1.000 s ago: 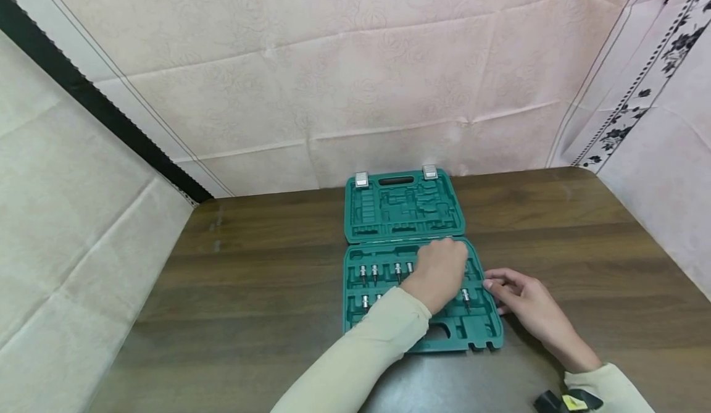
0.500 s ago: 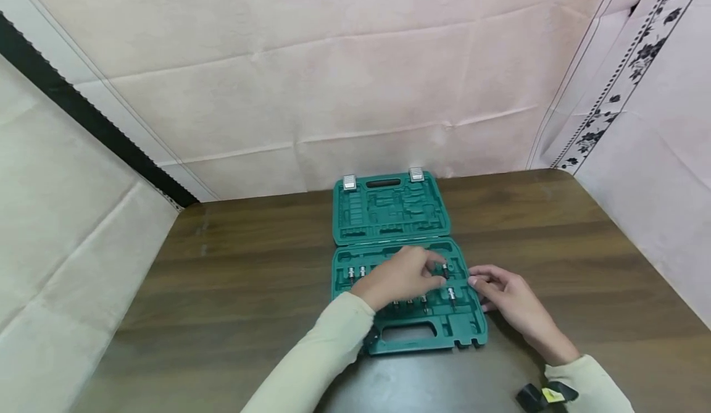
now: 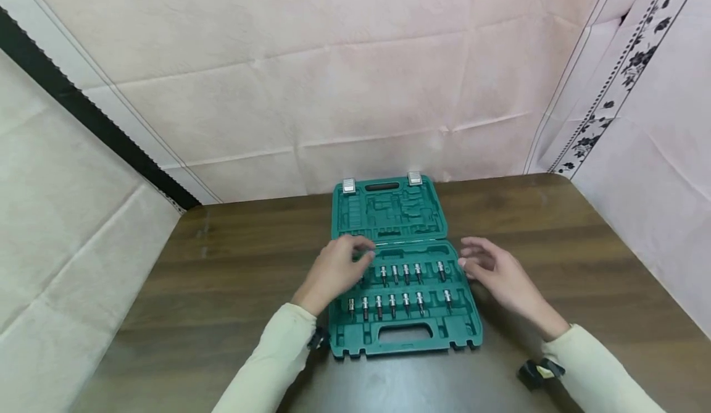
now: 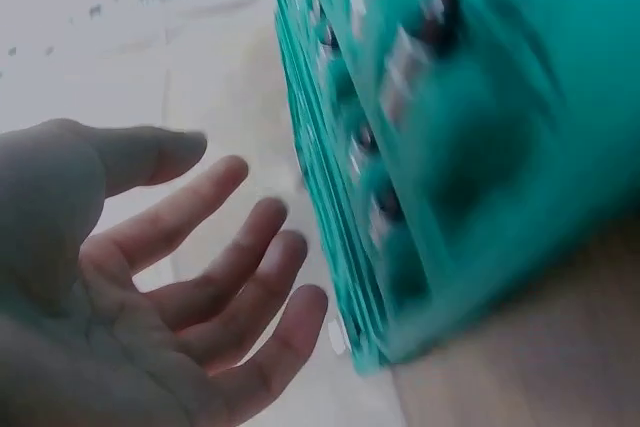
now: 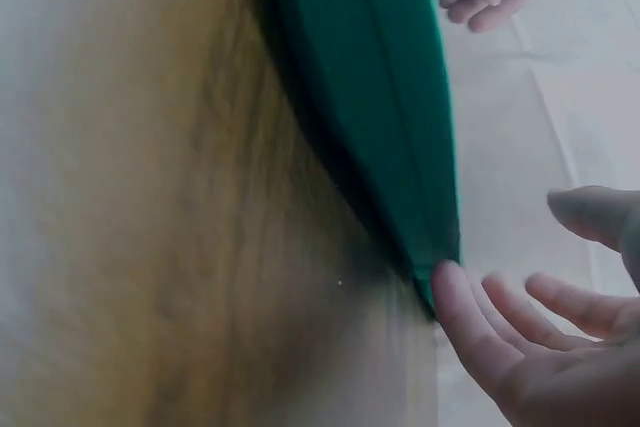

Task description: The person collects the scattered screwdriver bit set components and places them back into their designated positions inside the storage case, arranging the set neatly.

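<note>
A green plastic case [image 3: 461, 328] lies unfolded on the table, its lid [image 3: 390, 208] tipped back behind the tray half. Two rows of short socket bits [image 3: 392, 305] with silvery ends sit in the tray's slots. Over the tray's left side is my left hand [image 3: 333, 272], which holds nothing; the left wrist view shows its fingers loosely bent beside the blurred case. At the right edge of the case, my right hand [image 3: 502, 282] has relaxed fingers and an empty palm. In the right wrist view, one fingertip [image 5: 447, 275] appears at the case's corner; contact is unclear.
The brown wooden table [image 3: 239, 314] extends on both sides of the case. Pale cloth [image 3: 333, 92] hangs behind it, close to the lid's silver latches [image 3: 349, 185]. Dark cameras [image 3: 530, 373] are strapped to the wrists.
My left hand has swept from the right part of the tray to its left side, uncovering the socket bits. The right hand has shifted slightly toward the back along the case edge.
</note>
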The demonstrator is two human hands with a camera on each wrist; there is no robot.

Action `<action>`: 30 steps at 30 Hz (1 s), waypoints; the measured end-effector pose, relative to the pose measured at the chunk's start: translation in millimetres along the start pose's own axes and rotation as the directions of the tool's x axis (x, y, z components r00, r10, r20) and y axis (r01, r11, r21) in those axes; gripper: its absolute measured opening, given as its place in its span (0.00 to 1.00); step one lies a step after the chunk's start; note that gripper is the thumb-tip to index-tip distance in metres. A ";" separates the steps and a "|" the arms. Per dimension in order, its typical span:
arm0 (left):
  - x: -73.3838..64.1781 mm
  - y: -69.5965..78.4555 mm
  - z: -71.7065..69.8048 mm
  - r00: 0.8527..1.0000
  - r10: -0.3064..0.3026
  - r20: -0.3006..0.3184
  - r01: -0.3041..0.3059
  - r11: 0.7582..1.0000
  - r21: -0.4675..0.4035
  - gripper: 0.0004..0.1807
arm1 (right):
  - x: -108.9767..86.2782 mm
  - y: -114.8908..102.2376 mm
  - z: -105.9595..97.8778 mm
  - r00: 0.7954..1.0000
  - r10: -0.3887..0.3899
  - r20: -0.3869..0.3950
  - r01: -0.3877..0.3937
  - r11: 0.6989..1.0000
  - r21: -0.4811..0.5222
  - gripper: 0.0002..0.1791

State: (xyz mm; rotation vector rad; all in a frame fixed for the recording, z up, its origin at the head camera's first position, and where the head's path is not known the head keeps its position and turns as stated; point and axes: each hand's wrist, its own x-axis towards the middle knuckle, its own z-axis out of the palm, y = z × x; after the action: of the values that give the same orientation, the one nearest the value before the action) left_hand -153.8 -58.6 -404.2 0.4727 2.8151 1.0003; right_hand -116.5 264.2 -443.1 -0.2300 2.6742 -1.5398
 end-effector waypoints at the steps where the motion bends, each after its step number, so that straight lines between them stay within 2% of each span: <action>1: 0.7 -5.3 -3.7 1.000 -0.012 -0.027 0.011 1.000 -0.018 0.14 | 5.0 -1.3 -0.5 1.000 -0.002 0.001 0.002 1.000 -0.015 0.29; 5: 5.4 -28.8 -11.3 0.992 -0.059 -0.116 0.048 0.994 -0.099 0.14 | 25.2 -4.0 -1.7 1.000 -0.003 0.011 0.004 0.997 -0.073 0.31; 9: 13.8 -51.7 -10.5 0.984 -0.090 -0.154 0.065 0.985 -0.161 0.17 | 45.7 -3.3 -3.2 0.999 0.017 0.049 -0.012 0.996 -0.085 0.34; 13: 25.1 -66.7 -12.4 0.974 -0.124 -0.190 0.085 0.976 -0.201 0.20 | 68.9 -2.1 -5.4 0.997 0.026 0.073 -0.021 0.998 -0.061 0.33; 18: 43.0 -77.6 -16.8 0.961 -0.161 -0.225 0.102 0.962 -0.255 0.22 | 98.1 1.5 -9.7 0.996 0.016 0.084 -0.015 1.000 -0.017 0.30; 20: 52.0 -80.8 -16.5 0.954 -0.165 -0.249 0.093 0.957 -0.276 0.20 | 107.8 2.6 -11.8 0.994 0.046 0.098 -0.045 0.999 -0.013 0.30; 23: 65.8 -84.8 -14.9 0.936 -0.192 -0.294 0.100 0.949 -0.299 0.18 | 120.9 1.1 -13.1 0.983 0.109 0.146 -0.109 0.994 -0.008 0.32; 27: 80.9 -86.6 -13.6 0.911 -0.273 -0.308 0.179 0.937 -0.301 0.16 | 138.1 -3.3 -12.8 0.969 0.154 0.192 -0.151 0.988 -0.031 0.34; 30: 89.2 -83.9 -12.4 0.905 -0.324 -0.275 0.242 0.925 -0.295 0.17 | 148.3 -6.1 -14.6 0.970 0.163 0.181 -0.151 0.985 -0.079 0.34</action>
State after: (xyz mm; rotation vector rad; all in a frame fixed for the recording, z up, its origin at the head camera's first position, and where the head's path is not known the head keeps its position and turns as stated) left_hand -261.8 -98.2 -448.1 -0.1460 2.8392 1.4527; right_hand -264.1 251.2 -425.6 -0.1523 2.5312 -1.3181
